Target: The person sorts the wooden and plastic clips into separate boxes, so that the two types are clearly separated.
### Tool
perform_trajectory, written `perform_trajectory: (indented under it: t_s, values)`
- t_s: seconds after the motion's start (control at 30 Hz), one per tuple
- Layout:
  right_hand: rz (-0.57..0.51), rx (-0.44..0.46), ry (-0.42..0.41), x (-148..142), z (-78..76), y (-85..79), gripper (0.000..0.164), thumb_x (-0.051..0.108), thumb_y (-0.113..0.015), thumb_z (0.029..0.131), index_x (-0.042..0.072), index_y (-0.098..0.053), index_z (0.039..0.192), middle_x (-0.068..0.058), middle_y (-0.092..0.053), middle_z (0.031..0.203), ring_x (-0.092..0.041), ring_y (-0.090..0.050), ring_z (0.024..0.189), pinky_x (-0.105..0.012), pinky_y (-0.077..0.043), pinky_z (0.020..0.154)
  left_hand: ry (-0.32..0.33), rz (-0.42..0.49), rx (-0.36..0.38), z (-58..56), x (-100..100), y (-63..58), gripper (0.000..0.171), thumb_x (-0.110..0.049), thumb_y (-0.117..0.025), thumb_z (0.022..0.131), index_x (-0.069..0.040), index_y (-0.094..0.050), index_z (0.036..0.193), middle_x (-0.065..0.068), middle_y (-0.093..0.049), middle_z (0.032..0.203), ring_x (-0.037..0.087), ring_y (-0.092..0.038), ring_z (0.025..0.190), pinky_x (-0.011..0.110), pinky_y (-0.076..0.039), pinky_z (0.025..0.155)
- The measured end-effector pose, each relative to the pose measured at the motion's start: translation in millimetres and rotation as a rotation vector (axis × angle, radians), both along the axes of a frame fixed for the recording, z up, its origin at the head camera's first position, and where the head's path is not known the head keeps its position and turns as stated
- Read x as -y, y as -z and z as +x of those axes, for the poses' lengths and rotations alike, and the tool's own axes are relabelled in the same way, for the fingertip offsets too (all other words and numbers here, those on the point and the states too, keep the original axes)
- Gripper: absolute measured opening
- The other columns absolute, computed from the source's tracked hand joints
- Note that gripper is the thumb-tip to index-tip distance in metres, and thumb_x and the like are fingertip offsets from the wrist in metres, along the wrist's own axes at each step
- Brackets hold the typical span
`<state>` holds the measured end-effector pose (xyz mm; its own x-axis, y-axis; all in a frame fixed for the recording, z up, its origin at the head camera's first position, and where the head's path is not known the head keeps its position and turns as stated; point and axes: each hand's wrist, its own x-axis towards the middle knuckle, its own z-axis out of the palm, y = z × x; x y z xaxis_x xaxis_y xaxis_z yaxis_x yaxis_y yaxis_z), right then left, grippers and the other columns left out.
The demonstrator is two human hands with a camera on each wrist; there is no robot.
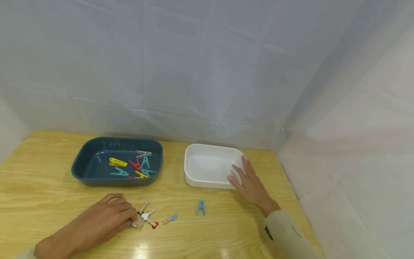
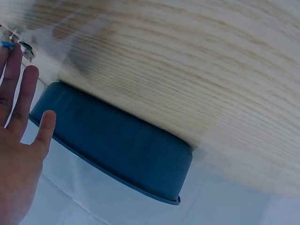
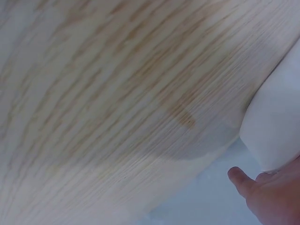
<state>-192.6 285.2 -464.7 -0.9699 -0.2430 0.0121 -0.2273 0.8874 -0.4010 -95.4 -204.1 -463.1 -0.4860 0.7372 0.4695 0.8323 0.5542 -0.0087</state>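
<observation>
My left hand point(image 1: 106, 217) is low over the table, its fingertips right at a small group of wooden clothespins, among them one with a white heart point(image 1: 145, 216) and one with a red heart point(image 1: 155, 225). Its thumb is hidden; in the left wrist view the visible fingers point(image 2: 21, 110) are extended, with a bit of blue at the tips. My right hand point(image 1: 253, 185) is at the right end of a white tray point(image 1: 189, 176), fingers spread over its rim. Nearby on the table lie a blue-tipped clothespin point(image 1: 170, 219) and a blue plastic clothespin point(image 1: 201, 207).
A dark blue tray point(image 1: 97, 182) stands at the back left, holding several plastic clothespins, including a yellow one point(image 1: 118, 162) and a red one point(image 1: 134, 164). White sheeting point(image 1: 207, 72) hangs behind the wooden table point(image 1: 38, 172) and along its right side.
</observation>
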Motion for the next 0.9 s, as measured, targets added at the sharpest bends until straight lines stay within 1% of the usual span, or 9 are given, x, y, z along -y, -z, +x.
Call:
perform_trajectory:
  t_s: [0.1, 0.2, 0.3, 0.37, 0.5, 0.53, 0.67, 0.8, 0.9]
  values:
    - [0.009, -0.023, -0.005, 0, 0.3, 1.4, 0.067, 0.054, -0.048, 0.114, 0.016, -0.044, 0.168, -0.012, 0.002, 0.185, -0.044, -0.002, 0.171, -0.084, -0.026, 0.123, 0.004, 0.011, 0.017, -0.3, -1, -1.8, 0.011, -0.034, -0.072, 0.107, -0.037, -0.069, 0.097, -0.028, -0.064, 0.094, 0.003, -0.064, 0.095, 0.038, -0.044, 0.102]
    - [0.017, -0.051, -0.017, 1, 0.6, 1.7, 0.066, 0.052, -0.049, 0.113, 0.014, -0.046, 0.167, -0.014, -0.001, 0.185, -0.045, -0.004, 0.17, -0.081, -0.023, 0.126, 0.01, 0.031, 0.032, -2.3, -2, -4.6, 0.011, -0.035, -0.07, 0.109, -0.037, -0.07, 0.098, -0.028, -0.065, 0.096, 0.006, -0.064, 0.098, 0.036, -0.044, 0.101]
    - [0.027, -0.062, -0.025, 1, 0.8, 0.9, 0.066, 0.052, -0.05, 0.113, 0.014, -0.046, 0.167, -0.015, -0.001, 0.185, -0.046, -0.006, 0.17, -0.079, -0.018, 0.129, 0.007, 0.051, 0.031, -5.5, -4, -8.6, 0.012, -0.037, -0.067, 0.11, -0.036, -0.071, 0.099, -0.027, -0.066, 0.097, 0.008, -0.064, 0.098, 0.038, -0.049, 0.097]
    - [0.038, -0.062, -0.025, 0, 0.8, 1.0, 0.067, 0.053, -0.049, 0.113, 0.015, -0.044, 0.169, -0.014, 0.0, 0.185, -0.046, -0.006, 0.17, -0.079, -0.017, 0.129, -0.001, 0.052, 0.033, -8.9, -8, -12.8, 0.008, -0.031, -0.075, 0.105, -0.035, -0.071, 0.099, -0.026, -0.067, 0.098, 0.008, -0.064, 0.098, 0.041, -0.052, 0.094]
    - [0.049, -0.055, -0.023, -3, 0.4, 1.2, 0.069, 0.055, -0.047, 0.114, 0.018, -0.039, 0.171, -0.012, 0.003, 0.185, -0.044, -0.002, 0.17, -0.078, -0.017, 0.13, -0.026, 0.049, 0.063, -17.1, -21, -24.2, 0.025, -0.018, -0.088, 0.089, -0.034, -0.072, 0.099, -0.026, -0.068, 0.098, 0.007, -0.063, 0.098, 0.046, -0.054, 0.096]
    - [0.051, -0.06, -0.023, -4, 0.5, 1.1, 0.069, 0.055, -0.047, 0.114, 0.018, -0.039, 0.171, -0.012, 0.003, 0.185, -0.044, -0.002, 0.17, -0.078, -0.017, 0.13, -0.035, 0.046, 0.077, -19.6, -25, -27.7, 0.027, -0.017, -0.089, 0.086, -0.033, -0.072, 0.099, -0.026, -0.069, 0.098, 0.007, -0.064, 0.098, 0.047, -0.055, 0.098]
    - [0.05, -0.067, -0.028, -4, 0.5, 0.5, 0.069, 0.053, -0.048, 0.114, 0.018, -0.037, 0.172, -0.013, 0.002, 0.185, -0.044, -0.002, 0.17, -0.078, -0.018, 0.13, -0.093, 0.042, 0.175, -31.0, -43, -42.1, 0.019, -0.019, -0.087, 0.092, -0.031, -0.075, 0.1, -0.021, -0.072, 0.099, 0.01, -0.069, 0.1, 0.048, -0.056, 0.1]
    - [0.057, -0.067, -0.037, -2, 0.6, -0.6, 0.07, 0.054, -0.048, 0.114, 0.019, -0.034, 0.173, -0.012, 0.003, 0.185, -0.043, -0.001, 0.171, -0.078, -0.017, 0.13, -0.152, 0.045, 0.254, -47.8, -59, -53.3, 0.012, -0.02, -0.084, 0.097, -0.029, -0.078, 0.103, -0.016, -0.075, 0.101, 0.013, -0.07, 0.102, 0.047, -0.056, 0.097]
    - [0.082, -0.074, -0.037, -1, 0.5, -1.3, 0.071, 0.055, -0.047, 0.114, 0.019, -0.033, 0.173, -0.012, 0.003, 0.185, -0.043, -0.002, 0.171, -0.077, -0.017, 0.13, -0.18, 0.05, 0.296, -62.5, -71, -57.6, 0.009, -0.021, -0.082, 0.099, -0.027, -0.078, 0.104, -0.014, -0.076, 0.101, 0.014, -0.07, 0.101, 0.047, -0.055, 0.095]
